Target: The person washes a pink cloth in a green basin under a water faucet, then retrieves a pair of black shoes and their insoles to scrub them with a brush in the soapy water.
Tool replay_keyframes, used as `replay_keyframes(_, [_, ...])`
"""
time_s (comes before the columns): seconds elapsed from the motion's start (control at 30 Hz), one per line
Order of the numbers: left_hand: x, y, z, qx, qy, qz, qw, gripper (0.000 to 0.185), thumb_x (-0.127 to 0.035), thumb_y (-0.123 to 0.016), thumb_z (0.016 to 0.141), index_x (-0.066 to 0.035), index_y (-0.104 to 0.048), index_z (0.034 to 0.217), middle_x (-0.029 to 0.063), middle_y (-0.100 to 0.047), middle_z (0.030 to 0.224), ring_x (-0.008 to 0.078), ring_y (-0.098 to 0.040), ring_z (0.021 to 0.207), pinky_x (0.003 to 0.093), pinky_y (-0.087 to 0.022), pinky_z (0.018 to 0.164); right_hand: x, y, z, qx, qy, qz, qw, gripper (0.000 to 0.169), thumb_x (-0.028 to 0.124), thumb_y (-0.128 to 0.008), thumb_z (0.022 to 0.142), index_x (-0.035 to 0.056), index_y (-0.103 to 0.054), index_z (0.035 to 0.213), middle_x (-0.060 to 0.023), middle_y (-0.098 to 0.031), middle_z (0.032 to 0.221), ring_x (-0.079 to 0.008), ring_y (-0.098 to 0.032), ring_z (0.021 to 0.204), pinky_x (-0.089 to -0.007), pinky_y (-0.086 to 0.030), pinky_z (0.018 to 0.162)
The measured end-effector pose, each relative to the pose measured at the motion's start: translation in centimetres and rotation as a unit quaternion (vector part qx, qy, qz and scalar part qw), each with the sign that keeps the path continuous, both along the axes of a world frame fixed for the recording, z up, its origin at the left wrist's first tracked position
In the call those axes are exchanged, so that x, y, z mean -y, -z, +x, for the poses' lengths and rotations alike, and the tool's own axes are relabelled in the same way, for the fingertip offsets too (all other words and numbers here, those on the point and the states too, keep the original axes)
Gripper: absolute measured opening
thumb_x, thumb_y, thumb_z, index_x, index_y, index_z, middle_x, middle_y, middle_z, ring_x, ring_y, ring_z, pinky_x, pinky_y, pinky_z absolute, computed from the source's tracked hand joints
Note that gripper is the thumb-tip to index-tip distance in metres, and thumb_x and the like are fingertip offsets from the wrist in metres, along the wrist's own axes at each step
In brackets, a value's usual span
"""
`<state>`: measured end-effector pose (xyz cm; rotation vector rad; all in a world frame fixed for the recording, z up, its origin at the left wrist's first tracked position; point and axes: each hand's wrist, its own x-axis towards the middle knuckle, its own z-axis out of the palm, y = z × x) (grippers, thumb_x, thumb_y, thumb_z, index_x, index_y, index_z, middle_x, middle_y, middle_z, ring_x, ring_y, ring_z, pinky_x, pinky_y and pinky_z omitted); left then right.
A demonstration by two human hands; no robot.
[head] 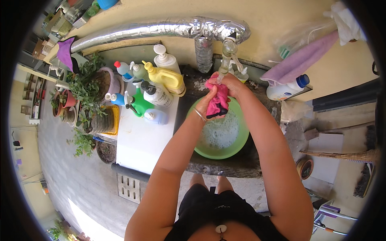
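Both my hands hold a wet pink cloth [217, 101] with a dark edge, right under the mouth of a clear tap [226, 55]. My left hand [204, 104], with a bangle at the wrist, grips its left side. My right hand [231, 83] closes on its upper right part, close to the spout. Beneath them a light green basin [245, 132] stands in a dark stone sink [256, 153]. Foamy, cloudy water [221, 132] lies in the basin. The cloth hangs over the basin's far part, above the foam.
Left of the sink, a white counter [138, 141] carries several bottles, including a yellow jug [167, 79] and a green spray bottle [141, 104]. Potted plants [90, 87] stand farther left. A foil-wrapped pipe [144, 31] runs along the wall. At right are a white bottle with blue cap [285, 90] and a purple towel [301, 61].
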<state>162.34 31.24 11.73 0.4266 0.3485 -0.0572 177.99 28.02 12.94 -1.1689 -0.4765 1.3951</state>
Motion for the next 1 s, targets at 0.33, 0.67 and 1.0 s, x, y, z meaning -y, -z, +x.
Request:
replay_keyframes(0.33, [0.8,0.5,2.2,-0.251,-0.115,0.837,0.472,0.045,-0.025,-0.077,0.072,0.002,-0.055,0.099,0.0089,-0.064,0.082,0.0158,-0.062,0.065,0.0302,-0.051,0.056,-1.7,4.7,1.8,0.463,0.030,-0.191,0.865,0.030,0.026,-0.062,0.083,-0.0014,-0.060,0.095,-0.0197,-0.067,0.087,-0.0347,-0.065,0.081,-0.0408,-0.050,0.073])
replay_keyframes(0.67, [0.0,5.3,-2.8,-0.307,-0.154,0.099,0.934,0.029,-0.024,-0.072,0.078,-0.007,-0.056,0.096,0.0081,-0.059,0.075,0.0203,-0.058,0.059,0.0335,-0.046,0.047,3.3,-16.2,1.4,0.431,0.264,0.315,0.804,0.018,0.014,-0.053,0.096,-0.0014,-0.062,0.094,-0.0104,-0.067,0.098,-0.0151,-0.061,0.093,-0.0283,-0.046,0.083])
replay_keyframes(1.0, [4.4,10.2,-6.1,-0.237,-0.129,-0.181,0.946,0.036,-0.032,-0.067,0.083,-0.006,-0.054,0.104,0.0093,-0.056,0.081,0.0216,-0.055,0.066,0.0308,-0.044,0.052,-1.8,-17.4,-3.8,0.553,0.247,0.224,0.763,0.041,0.028,-0.059,0.093,0.0008,-0.053,0.063,-0.0022,-0.054,0.052,-0.0145,-0.045,0.046,-0.0357,-0.034,0.046])
